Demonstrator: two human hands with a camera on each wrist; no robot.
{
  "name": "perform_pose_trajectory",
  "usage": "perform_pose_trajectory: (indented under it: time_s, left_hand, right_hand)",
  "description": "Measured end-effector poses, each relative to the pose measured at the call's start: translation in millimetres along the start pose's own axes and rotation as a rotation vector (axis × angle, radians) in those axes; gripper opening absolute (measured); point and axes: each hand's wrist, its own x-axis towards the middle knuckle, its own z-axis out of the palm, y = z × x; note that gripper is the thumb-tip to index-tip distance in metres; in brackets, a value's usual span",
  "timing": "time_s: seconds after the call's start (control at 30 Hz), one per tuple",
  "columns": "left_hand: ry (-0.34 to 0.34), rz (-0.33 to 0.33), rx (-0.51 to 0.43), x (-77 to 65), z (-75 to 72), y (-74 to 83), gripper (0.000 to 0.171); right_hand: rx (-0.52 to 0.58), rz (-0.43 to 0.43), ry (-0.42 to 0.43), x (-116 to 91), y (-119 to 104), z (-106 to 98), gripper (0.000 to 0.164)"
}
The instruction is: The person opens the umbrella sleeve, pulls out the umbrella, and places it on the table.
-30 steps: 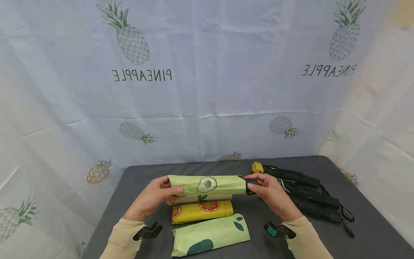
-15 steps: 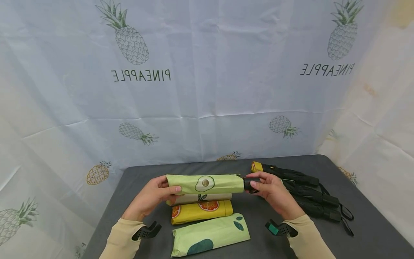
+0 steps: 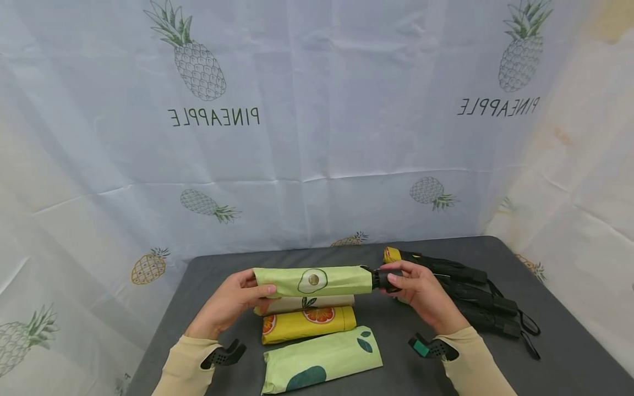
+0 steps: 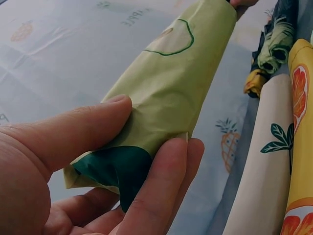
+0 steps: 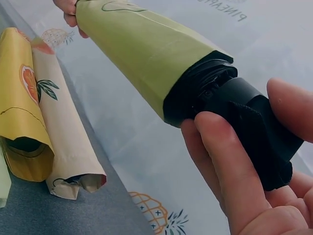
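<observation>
A folding umbrella lies level above the table, partly inside a light green sleeve point(image 3: 342, 280) printed with an avocado. My left hand point(image 3: 229, 301) grips the sleeve's left end; in the left wrist view the thumb presses on top, beside a dark green patch point(image 4: 117, 166). At the other end my right hand point(image 3: 422, 294) pinches the umbrella's black handle point(image 5: 239, 95) between thumb and fingers. The handle sticks out of the sleeve's open mouth, where black folds point(image 5: 200, 81) show in the right wrist view. The rest of the umbrella is hidden within the sleeve.
Cream point(image 3: 334, 301), yellow orange-printed point(image 3: 297, 325) and light green point(image 3: 337, 355) sleeves lie on the dark grey table point(image 3: 233, 264). Several folded black umbrellas point(image 3: 480, 300) with wrist straps lie at the right. A pineapple-print cloth point(image 3: 307, 137) hangs behind.
My right hand has moved slightly right with the handle, so more black shows beyond the sleeve's mouth. The left hand and sleeve have shifted a little left.
</observation>
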Motion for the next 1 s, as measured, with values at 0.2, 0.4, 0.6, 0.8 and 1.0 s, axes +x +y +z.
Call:
perform_pose_trajectory:
  time_s: [0.2, 0.4, 0.6, 0.8, 1.0]
  left_hand:
    - [-0.003, 0.008, -0.005, 0.4, 0.5, -0.3, 0.054]
    - [0.015, -0.006, -0.007, 0.4, 1.5, 0.6, 0.056]
    - [0.04, -0.017, -0.001, 0.3, 0.2, 1.3, 0.054]
    - [0.063, -0.015, 0.003, 0.5, -2.3, 0.1, 0.054]
    - [0.062, -0.013, 0.003, 0.5, -3.8, -1.7, 0.054]
  right_hand:
    - [0.025, -0.017, 0.02, -0.3, -1.4, -2.2, 0.025]
    - [0.043, -0.021, 0.031, 0.4, 0.4, -3.5, 0.022]
    - [0.052, -0.031, 0.035, 0.3, 0.7, -5.5, 0.024]
    - [0.06, -0.024, 0.067, -0.9, -1.3, -7.0, 0.021]
    - [0.068, -0.021, 0.078, -2.3, -1.2, -9.6, 0.022]
